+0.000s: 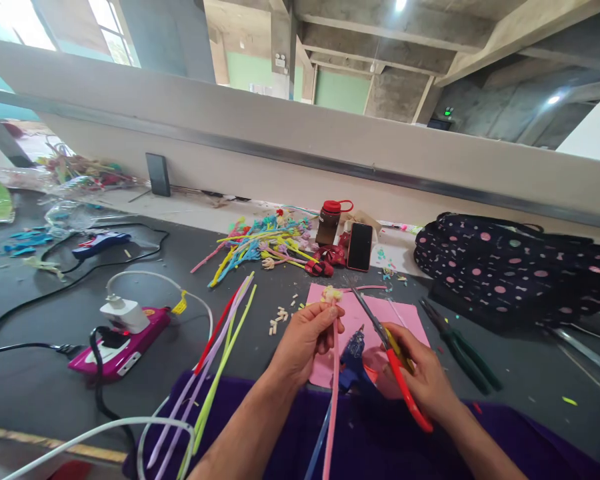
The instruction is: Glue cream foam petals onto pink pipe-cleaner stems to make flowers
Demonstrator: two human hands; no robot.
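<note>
My left hand (310,333) is closed in a pinch around a long pink pipe cleaner (335,393), which runs down to the bottom edge of the view. A small pale yellow and pink flower head (331,294) sticks up just above those fingertips. In my right hand (420,363) is a pair of scissors (377,325) with red and yellow handles. Their blades point up and left, close to the flower head, but whether they touch it I cannot tell. Between both hands lies a blue tool (353,360) with a pointed tip, like a glue gun, over a pink sheet (400,317).
Several bundled pipe-cleaner stems (265,243) lie behind, beside a bottle (329,223) and an upright phone (360,247). Green-handled pliers (463,350) and a patterned dark bag (510,267) are at right. A magenta power strip (125,347) with cables and loose pipe cleaners (220,360) sit left.
</note>
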